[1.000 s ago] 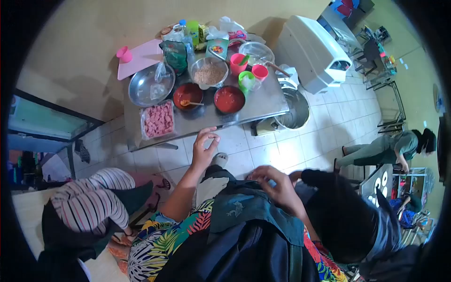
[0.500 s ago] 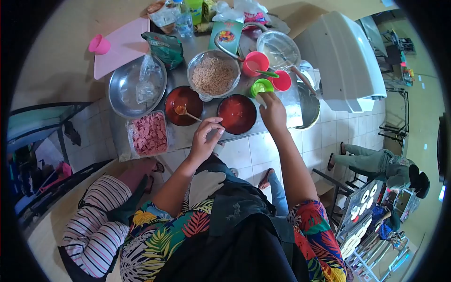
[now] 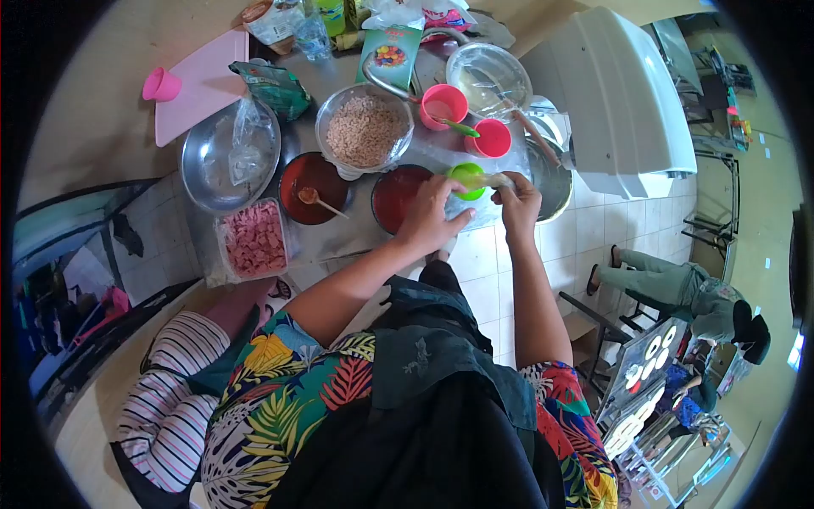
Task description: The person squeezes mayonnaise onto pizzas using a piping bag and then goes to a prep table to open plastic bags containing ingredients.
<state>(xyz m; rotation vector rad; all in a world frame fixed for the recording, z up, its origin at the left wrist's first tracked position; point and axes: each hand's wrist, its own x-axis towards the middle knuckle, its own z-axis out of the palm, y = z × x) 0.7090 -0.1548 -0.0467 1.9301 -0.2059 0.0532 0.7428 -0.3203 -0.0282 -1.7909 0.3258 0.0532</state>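
Note:
My right hand pinches one end of a pale, limp, see-through strip, perhaps plastic. The strip stretches left over the mouth of a lime-green cup. My left hand reaches over a dark bowl of red sauce, partly hiding it. Its fingertips are at the green cup's left rim, with the thumb stretched apart; whether they touch the strip is unclear. Left of it is another bowl of red sauce with a wooden spoon resting in it. Two pink cups stand behind the green one.
A bowl of pale minced food, a tub of pink pieces and a steel basin share the metal table. A large white machine stands right. Someone in striped sleeves is at left; another person is farther right.
My right hand has drawn back right from the green cup, with the pale strip now stretched out. My left hand has moved right from beside the sauce bowl to the cup.

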